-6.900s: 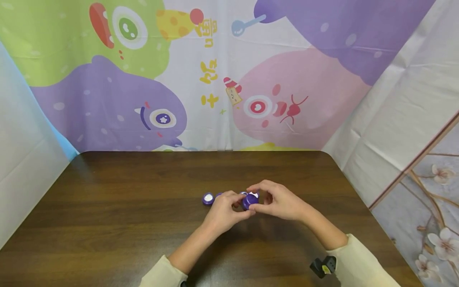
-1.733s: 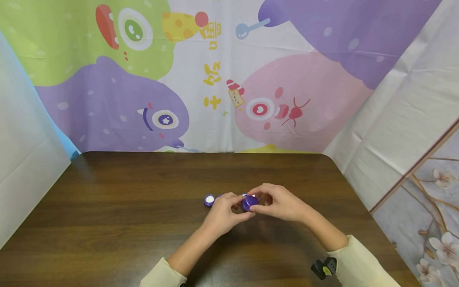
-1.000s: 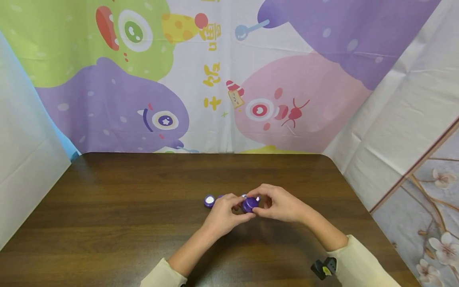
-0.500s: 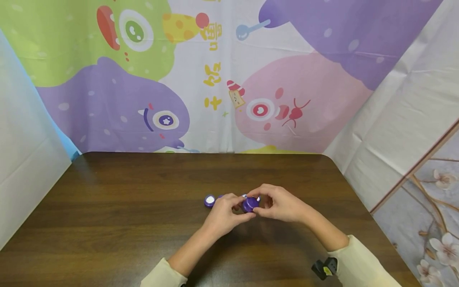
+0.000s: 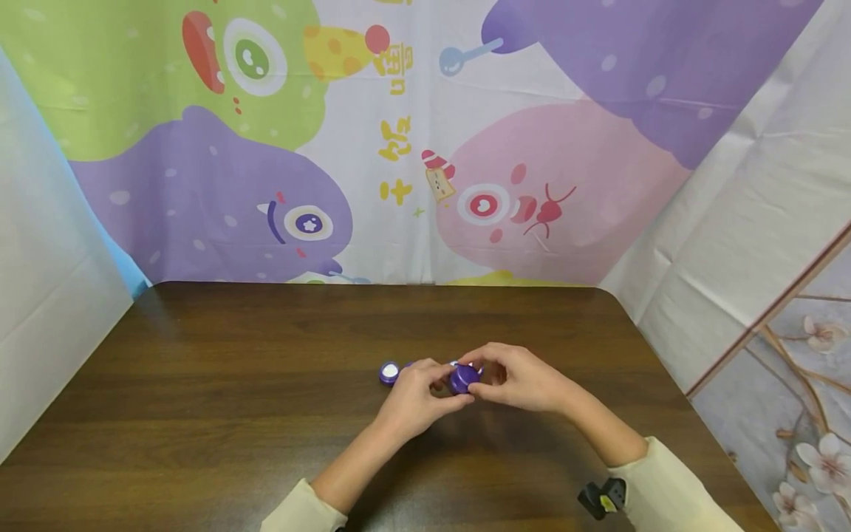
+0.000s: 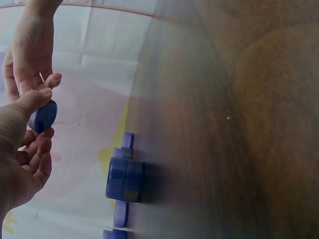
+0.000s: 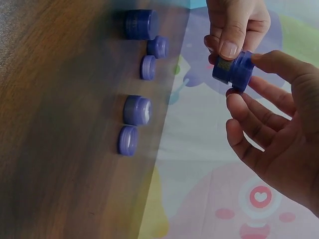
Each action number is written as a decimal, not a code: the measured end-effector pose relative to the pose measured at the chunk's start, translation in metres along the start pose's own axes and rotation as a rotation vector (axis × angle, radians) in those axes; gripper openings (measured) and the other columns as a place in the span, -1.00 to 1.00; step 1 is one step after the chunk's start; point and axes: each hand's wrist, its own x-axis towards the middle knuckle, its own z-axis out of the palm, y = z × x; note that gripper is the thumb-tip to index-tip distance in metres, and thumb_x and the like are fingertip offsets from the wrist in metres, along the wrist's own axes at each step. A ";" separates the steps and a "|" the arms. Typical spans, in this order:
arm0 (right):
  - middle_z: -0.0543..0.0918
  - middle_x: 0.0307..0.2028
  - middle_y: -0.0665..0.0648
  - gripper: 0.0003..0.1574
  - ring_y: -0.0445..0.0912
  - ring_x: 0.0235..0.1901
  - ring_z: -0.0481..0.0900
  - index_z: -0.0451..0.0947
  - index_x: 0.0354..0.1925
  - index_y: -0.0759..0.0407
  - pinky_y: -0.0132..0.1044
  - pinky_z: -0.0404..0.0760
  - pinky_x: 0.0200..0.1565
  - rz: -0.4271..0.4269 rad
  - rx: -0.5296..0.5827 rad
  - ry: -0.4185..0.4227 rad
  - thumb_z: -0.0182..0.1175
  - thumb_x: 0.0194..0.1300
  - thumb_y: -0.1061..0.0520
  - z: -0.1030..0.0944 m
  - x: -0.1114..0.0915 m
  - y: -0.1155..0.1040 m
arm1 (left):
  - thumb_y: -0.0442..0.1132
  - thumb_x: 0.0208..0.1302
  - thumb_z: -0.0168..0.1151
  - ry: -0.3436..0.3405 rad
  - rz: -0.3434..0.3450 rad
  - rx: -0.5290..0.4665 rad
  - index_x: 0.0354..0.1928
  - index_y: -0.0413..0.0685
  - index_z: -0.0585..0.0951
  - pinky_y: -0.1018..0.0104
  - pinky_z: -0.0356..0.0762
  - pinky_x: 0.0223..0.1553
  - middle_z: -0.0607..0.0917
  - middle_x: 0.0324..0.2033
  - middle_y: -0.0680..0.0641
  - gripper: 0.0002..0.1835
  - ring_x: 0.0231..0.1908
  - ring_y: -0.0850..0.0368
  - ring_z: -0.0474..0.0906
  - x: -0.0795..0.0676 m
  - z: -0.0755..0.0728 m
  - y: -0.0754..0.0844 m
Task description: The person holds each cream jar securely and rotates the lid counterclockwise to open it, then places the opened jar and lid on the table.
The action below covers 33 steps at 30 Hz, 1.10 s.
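Observation:
Between both hands is a small purple cosmetic jar (image 7: 225, 70) with its lid (image 7: 243, 71) on, held tilted above the table. My left hand (image 5: 414, 395) grips the jar's body, its thumb pressed along the side in the right wrist view. My right hand (image 5: 521, 377) pinches the lid's rim between thumb and fingers, the other fingers loosely bent. In the left wrist view the jar (image 6: 46, 116) shows its flat top. Behind the hands stand an open purple jar (image 7: 135, 110) with white inside and a loose lid (image 7: 128, 141). The hands partly hide these in the head view.
On the wooden table (image 5: 233, 406) stand a larger purple jar (image 7: 141, 25), a smaller jar (image 7: 158, 47) and a round lid-like piece (image 7: 148, 67). A white-topped purple piece (image 5: 388, 372) lies left of my left hand. A cartoon-printed curtain (image 5: 372, 244) hangs behind the table.
Both hands stay at nearly the same spot with the jar between them. My right thumb and fingers have shifted slightly on the lid, and the jar's tilt differs a little.

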 end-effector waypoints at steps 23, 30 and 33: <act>0.56 -0.26 -0.01 -0.46 -0.20 -0.49 0.42 0.49 0.09 0.05 -0.44 0.46 -0.45 -0.022 -0.003 0.005 0.33 0.13 0.01 -0.001 -0.001 -0.002 | -0.06 0.01 0.42 -0.003 -0.001 -0.004 -0.24 -0.07 0.70 0.50 0.45 -0.37 0.64 -0.45 0.04 -0.70 -0.40 0.23 0.50 0.000 0.000 0.001; 0.60 -0.30 -0.04 -0.55 -0.27 -0.52 0.40 0.53 0.02 0.04 -0.44 0.44 -0.47 0.014 0.018 0.008 0.30 0.17 -0.03 -0.001 0.000 -0.001 | -0.05 -0.01 0.44 0.001 0.010 0.007 -0.26 -0.05 0.70 0.50 0.44 -0.39 0.62 -0.47 0.06 -0.70 -0.41 0.25 0.48 0.001 0.001 0.001; 0.58 -0.32 -0.01 -0.55 -0.28 -0.53 0.38 0.52 0.04 0.04 -0.44 0.44 -0.48 0.006 0.013 -0.009 0.30 0.17 0.03 -0.001 0.000 -0.001 | -0.06 -0.02 0.44 0.005 0.010 0.005 -0.26 -0.07 0.70 0.51 0.44 -0.39 0.62 -0.48 0.06 -0.69 -0.42 0.26 0.48 0.001 0.001 0.001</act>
